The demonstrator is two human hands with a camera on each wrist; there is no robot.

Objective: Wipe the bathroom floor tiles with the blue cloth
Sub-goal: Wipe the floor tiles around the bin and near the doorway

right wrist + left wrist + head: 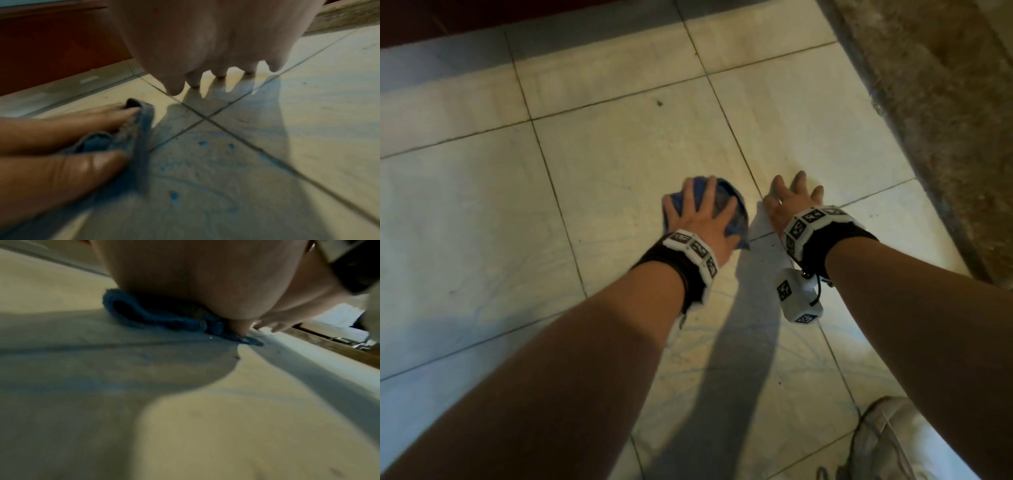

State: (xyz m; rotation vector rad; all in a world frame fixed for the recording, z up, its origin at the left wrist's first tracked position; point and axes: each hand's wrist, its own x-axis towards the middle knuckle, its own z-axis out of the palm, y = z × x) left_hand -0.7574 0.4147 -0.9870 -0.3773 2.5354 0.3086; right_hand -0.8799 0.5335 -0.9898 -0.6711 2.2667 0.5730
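Note:
The blue cloth (739, 222) lies bunched on the pale floor tiles (619, 154). My left hand (702, 212) presses down on it with fingers spread and straight. The left wrist view shows the cloth (144, 316) squashed under the palm. In the right wrist view the left hand's fingers (92, 123) lie across the cloth (139, 146). My right hand (794, 195) is to the right of the cloth, open and holding nothing. Its spread fingertips (195, 82) sit at or just above the tile near a grout crossing.
A rough brownish stone ledge (945, 120) borders the tiles on the right. A dark red-brown threshold (448, 17) runs along the far left. My white shoe (893, 442) stands at the bottom right. Blue smudges (202, 143) and a dark speck (660, 103) mark the tiles.

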